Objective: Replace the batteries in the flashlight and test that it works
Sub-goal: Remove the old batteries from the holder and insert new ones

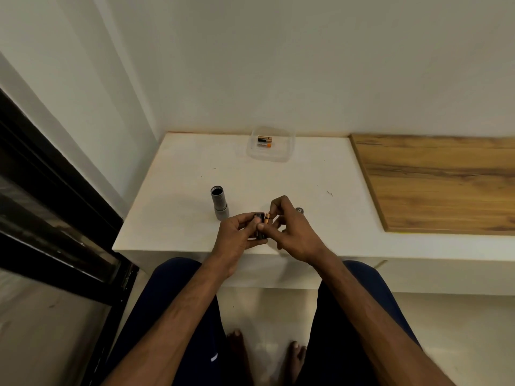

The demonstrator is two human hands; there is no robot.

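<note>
Two forearms (178, 310) reach from the bottom edge of the frame up to its middle, bare along all their visible length. The left hand (235, 242) and the right hand (296, 238), just below the centre of the frame, are bare as well.

Under the arms, dark navy blue cloth legwear (172, 285) covers both thighs in smooth, plain fabric. How far down the legs it goes cannot be told. A small white mark (214, 357) sits on the left leg, low in the frame and left of centre; its shape is too small to read.

Two bare feet (296, 356) show at the bottom centre, toes visible.
</note>
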